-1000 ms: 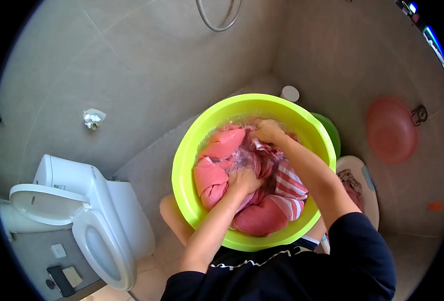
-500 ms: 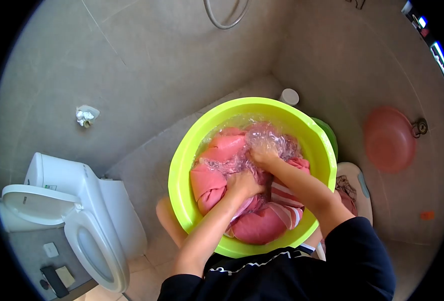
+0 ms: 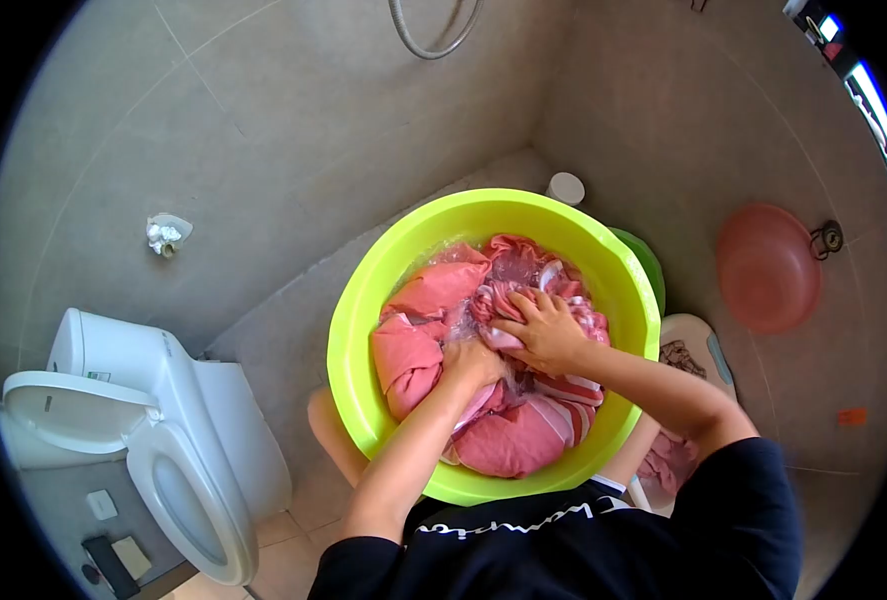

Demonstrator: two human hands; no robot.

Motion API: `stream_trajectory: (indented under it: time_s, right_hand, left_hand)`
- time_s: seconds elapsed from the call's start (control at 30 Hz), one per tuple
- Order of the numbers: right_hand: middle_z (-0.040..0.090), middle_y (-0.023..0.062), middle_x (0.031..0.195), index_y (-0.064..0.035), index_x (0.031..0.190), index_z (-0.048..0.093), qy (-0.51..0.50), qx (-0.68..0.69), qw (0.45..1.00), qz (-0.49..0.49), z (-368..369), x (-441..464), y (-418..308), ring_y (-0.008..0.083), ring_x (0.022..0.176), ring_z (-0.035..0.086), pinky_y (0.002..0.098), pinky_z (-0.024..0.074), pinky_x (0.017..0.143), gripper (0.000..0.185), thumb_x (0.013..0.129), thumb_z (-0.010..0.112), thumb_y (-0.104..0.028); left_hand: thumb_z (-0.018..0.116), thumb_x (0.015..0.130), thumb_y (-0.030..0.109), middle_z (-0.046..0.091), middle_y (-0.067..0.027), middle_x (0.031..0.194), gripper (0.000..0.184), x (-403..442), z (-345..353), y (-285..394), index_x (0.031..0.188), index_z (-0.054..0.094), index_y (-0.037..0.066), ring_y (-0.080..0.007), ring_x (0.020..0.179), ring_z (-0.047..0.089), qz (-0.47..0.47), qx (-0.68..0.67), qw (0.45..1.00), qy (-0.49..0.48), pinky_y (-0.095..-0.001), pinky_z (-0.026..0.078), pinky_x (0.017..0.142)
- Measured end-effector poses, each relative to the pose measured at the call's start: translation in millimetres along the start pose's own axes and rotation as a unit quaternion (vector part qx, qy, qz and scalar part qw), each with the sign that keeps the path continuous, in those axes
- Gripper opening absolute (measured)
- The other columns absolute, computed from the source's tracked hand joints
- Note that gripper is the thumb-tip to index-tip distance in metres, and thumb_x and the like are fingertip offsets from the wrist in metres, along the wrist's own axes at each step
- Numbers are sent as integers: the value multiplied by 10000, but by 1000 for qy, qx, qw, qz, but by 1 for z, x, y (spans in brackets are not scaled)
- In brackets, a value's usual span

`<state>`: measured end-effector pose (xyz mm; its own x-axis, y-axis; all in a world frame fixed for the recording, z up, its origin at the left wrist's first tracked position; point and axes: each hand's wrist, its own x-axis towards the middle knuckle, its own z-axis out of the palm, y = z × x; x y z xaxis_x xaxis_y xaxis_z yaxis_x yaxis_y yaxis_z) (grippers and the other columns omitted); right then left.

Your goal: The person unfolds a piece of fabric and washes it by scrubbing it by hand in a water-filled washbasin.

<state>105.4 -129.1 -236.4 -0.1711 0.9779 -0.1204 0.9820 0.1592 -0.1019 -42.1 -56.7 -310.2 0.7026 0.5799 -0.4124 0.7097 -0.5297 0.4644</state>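
Observation:
A large lime-green basin (image 3: 363,300) holds water and a heap of wet pink cloth (image 3: 508,440), part of it with white stripes. My left hand (image 3: 473,362) is curled down into the cloth near the middle, its fingertips hidden among the folds and water. Just right of it, my right hand (image 3: 548,335) presses on a bunched, patterned pink piece (image 3: 498,310), its fingers spread over the top. Splashed water and bubbles show around the folds.
A white toilet (image 3: 183,490) with its lid raised stands at left. Behind the basin are a white round container (image 3: 565,188) and a green basin (image 3: 643,265). A pink basin (image 3: 768,268) hangs on the right wall. A pale tub (image 3: 698,340) with cloth stands at right.
My right hand has come up out of the splashing water and now lies spread on bunched cloth. That cloth has risen into view, and the splashing has calmed. My left hand stays nearly in place.

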Motion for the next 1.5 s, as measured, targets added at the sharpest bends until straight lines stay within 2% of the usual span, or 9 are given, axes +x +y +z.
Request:
stream_trajectory:
  time_s: [0.23, 0.3, 0.37, 0.63, 1.0, 1.17, 1.27, 1.37, 1.5]
  right_hand:
    - [580, 195, 1197, -131, 1221, 559, -80, 117, 969, 202, 51, 111, 29, 351, 1092, 567, 444, 443, 915, 412, 874, 489, -342]
    - [606, 178, 1166, -120, 1206, 571, 29, 57, 992, 107, 38, 116, 37, 354, 1043, 594, 436, 473, 871, 404, 853, 507, -305]
    - [619, 174, 1138, -133, 1220, 567, -133, 141, 960, 202, -28, 111, 29, 344, 1029, 601, 431, 487, 850, 441, 825, 551, -328]
    - [354, 171, 1400, -334, 1330, 465, -5, -47, 999, -2, -14, -16, 6, 421, 1200, 405, 635, 368, 894, 567, 790, 587, -453]
    - [660, 194, 946, -64, 1018, 639, 43, 153, 975, 153, 23, 79, 51, 351, 906, 624, 440, 469, 831, 337, 813, 579, -325]
    - [640, 165, 1036, -58, 1132, 586, 116, 404, 889, 184, -21, 18, 91, 282, 955, 614, 355, 463, 858, 442, 800, 655, -342]
    - [569, 139, 1164, -58, 1317, 397, -47, 433, 881, 185, -87, -21, 85, 220, 1074, 545, 325, 421, 922, 675, 756, 705, -273]
    - [479, 229, 1301, -64, 1413, 252, -185, 228, 945, 143, -139, -31, 61, 338, 1240, 442, 361, 343, 1039, 1005, 611, 804, -310]
    - [368, 242, 1396, -64, 1424, 229, 47, 150, 988, -10, -150, -23, 20, 363, 1328, 318, 381, 279, 1095, 1085, 560, 826, -333]
  left_hand:
    - [696, 575, 602, 642, -213, 1060, 769, -24, -50, 24, 1091, 638, 35, -349, 1004, 614, -40, -77, 996, -31, -421, 479, 862]
    - [724, 565, 578, 638, -210, 1072, 787, -15, -32, 12, 1106, 619, 17, -351, 1010, 610, -33, -64, 997, -37, -421, 476, 870]
    - [739, 564, 563, 638, -187, 1092, 776, -14, -37, 14, 1146, 609, 66, -340, 1018, 609, -83, 0, 995, -60, -420, 472, 877]
    - [728, 520, 648, 651, -189, 1060, 827, -28, -44, 23, 1106, 639, 71, -320, 1021, 617, -30, 0, 999, -44, -416, 485, 867]
    - [750, 585, 397, 601, -260, 1118, 937, -7, -24, -4, 1310, 363, -53, -357, 1050, 595, -35, -59, 997, -28, -413, 469, 899]
    - [736, 594, 237, 582, -266, 1145, 942, -33, -63, -6, 1362, 261, -30, -362, 1066, 586, 17, -243, 964, 107, -383, 454, 937]
    - [733, 603, 246, 556, -252, 1193, 833, -56, -117, 8, 1298, 353, -15, -337, 1096, 568, 37, -185, 968, 167, -365, 432, 965]
    - [729, 595, 242, 570, -236, 1160, 769, -72, -151, 32, 1246, 398, 0, -359, 1081, 565, 115, -168, 957, 205, -397, 437, 942]
    - [729, 601, 223, 573, -241, 1141, 751, -88, -173, 75, 1237, 390, 14, -370, 1083, 557, 145, -165, 957, 187, -407, 437, 935]
